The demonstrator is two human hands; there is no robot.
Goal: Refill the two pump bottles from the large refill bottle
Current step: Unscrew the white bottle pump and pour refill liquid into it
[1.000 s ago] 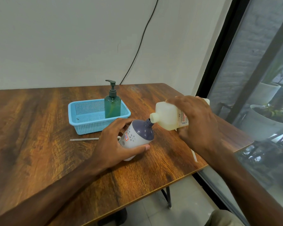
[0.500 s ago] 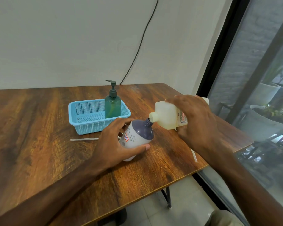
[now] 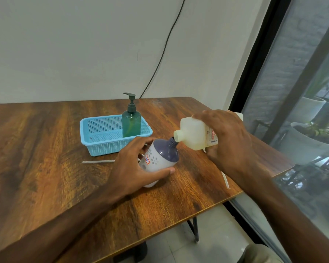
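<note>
Two hands, two bottles, one very small target! The left hand (image 3: 133,168) has fingers and thumb curled round the white and purple pump bottle (image 3: 160,161), which leans to the right with its base seemingly down on the counter (image 3: 46,168). Its pump is off and the dark neck is open. The right hand (image 3: 229,143) clasps the large refill bottle (image 3: 193,133) from above, tipped almost onto its side. Its spout is right at that neck; touching or just off, I can't tell, and no stream shows from here.

Well behind them, the green pump bottle (image 3: 131,122) stands upright in the blue basket (image 3: 95,130) with its pump on, so by my reckoning it is not yet refilled. A thin clear tube (image 3: 98,161) lies just in front of the basket, and a pale tube (image 3: 225,181) sits by the right wrist, near the counter's edge.

Now, the dangers. The spout looks wider than the neck below it, so any drift could send liquid down the purple shoulder and onto the wood. Too steep a tip could bring a sudden glug. The white body hides the level, so overfilling is a real risk. A wet bottle may also slip in that left grip, and the right forearm could sweep the pale tube off the edge.
</note>
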